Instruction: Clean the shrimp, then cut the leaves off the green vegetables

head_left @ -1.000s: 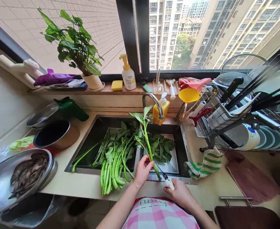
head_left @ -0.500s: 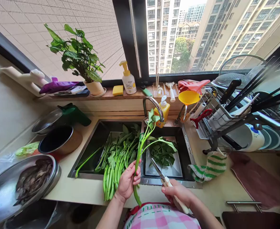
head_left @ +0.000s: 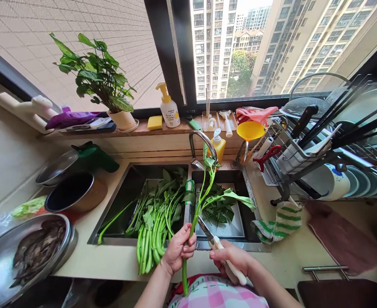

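Left hand (head_left: 178,252) is closed around one green stalk (head_left: 202,199), low centre of the frame. The stalk stands near upright, its thick end hanging below the fist and its leafy top reaching toward the faucet (head_left: 204,139). Right hand (head_left: 231,259) grips the white handle of a knife (head_left: 208,233), with the blade slanting up and left to meet the stalk just above the left fist. A small heap of loose leaves (head_left: 220,207) lies in the right basin. A far larger bundle (head_left: 156,218) lies over the left basin and the front rim of the sink (head_left: 93,235), stems whole. Judgement: the work is early, with most of it left. The pale counter (head_left: 88,261) carries a steel bowl (head_left: 2,256) of dark matter at lower left, a pot (head_left: 74,192) behind it and a striped cloth (head_left: 281,220) right of the sink. A loaded dish rack (head_left: 291,167) stands at right and a potted plant (head_left: 98,72) on the sill. The window (head_left: 255,42) shows high-rise blocks in daylight.
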Demonstrator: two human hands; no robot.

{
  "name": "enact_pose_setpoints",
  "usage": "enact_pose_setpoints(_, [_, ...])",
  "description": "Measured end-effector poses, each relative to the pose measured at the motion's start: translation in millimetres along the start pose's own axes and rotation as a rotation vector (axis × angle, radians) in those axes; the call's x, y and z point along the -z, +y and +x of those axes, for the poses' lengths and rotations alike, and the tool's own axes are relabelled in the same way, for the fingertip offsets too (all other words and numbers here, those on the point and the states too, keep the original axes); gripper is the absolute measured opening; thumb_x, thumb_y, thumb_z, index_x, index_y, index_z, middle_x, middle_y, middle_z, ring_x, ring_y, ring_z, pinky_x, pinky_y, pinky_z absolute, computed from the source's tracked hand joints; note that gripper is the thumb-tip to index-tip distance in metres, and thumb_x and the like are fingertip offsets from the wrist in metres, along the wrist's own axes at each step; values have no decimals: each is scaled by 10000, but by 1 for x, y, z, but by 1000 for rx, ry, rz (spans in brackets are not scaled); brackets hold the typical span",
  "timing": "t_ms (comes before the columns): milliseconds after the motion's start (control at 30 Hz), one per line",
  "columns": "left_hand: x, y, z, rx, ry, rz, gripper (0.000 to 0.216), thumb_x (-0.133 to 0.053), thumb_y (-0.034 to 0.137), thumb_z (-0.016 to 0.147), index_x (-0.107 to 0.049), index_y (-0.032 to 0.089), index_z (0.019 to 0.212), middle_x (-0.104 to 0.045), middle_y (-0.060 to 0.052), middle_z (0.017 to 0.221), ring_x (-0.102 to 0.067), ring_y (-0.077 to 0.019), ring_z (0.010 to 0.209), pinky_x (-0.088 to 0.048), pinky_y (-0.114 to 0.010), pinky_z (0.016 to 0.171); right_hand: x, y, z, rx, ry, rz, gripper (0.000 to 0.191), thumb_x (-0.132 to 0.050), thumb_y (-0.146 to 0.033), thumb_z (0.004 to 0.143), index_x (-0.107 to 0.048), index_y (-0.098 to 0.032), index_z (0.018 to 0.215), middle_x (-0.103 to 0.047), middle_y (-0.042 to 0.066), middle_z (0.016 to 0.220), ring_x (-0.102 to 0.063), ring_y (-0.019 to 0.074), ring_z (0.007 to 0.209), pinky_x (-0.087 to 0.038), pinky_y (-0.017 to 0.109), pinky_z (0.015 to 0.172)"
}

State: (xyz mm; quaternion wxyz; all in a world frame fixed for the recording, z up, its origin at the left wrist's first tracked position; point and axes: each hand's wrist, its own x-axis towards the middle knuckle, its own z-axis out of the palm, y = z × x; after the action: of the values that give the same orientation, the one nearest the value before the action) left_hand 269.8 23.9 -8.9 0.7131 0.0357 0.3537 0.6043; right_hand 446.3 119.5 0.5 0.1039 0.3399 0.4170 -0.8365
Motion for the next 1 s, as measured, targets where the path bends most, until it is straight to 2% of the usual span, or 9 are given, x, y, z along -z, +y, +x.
enact_pose_setpoints(133, [2,-1,5,48,9,39,267,-609,289,798,-384,224,927,-431,73,601,-292,7,354,-84,-83,337,3,3,2,-12,65,-43,316,-624,-438,586,-431,-199,662,-436,-75,430,-355,63,308,-305,187,297])
enact_pose_setpoints(300, [13,5,-3,-6,101,124,314,-610,369,793,-369,224,933,-431,78,609,-302,8,368,-88,-94,345,8,14,-4,-11,143,36,360,-607,-496,608,-412,-205,691,-435,-79,453,-340,50,316,-299,177,303])
enact_pose_setpoints(467, [23,9,-15,-29,194,248,374,-645,390,759,-353,223,923,-440,86,616,-304,13,379,-80,-104,360,15,26,-7,44,142,89,355,-616,-463,582,-399,-202,684,-460,-68,476,-373,54,336,-289,175,316])
enact_pose_setpoints(567, [24,6,-16,-32,209,295,367,-637,391,765,-343,228,914,-448,90,616,-294,14,380,-81,-112,365,14,24,-5,73,138,47,342,-608,-462,590,-405,-198,669,-466,-61,476,-388,62,338,-297,182,314])
enact_pose_setpoints(800, [17,-2,-13,-41,228,339,384,-640,416,748,-332,240,897,-449,101,592,-269,7,372,-79,-121,365,6,11,1,13,169,0,391,-609,-536,614,-404,-209,681,-434,-78,464,-341,52,322,-287,179,296])
enact_pose_setpoints(1000, [23,-5,-16,-137,310,520,373,-599,465,754,-357,239,926,-472,97,589,-273,-7,376,-118,-124,362,7,14,-4,37,225,-5,412,-585,-562,634,-372,-212,683,-398,-93,449,-306,38,312,-253,168,292])
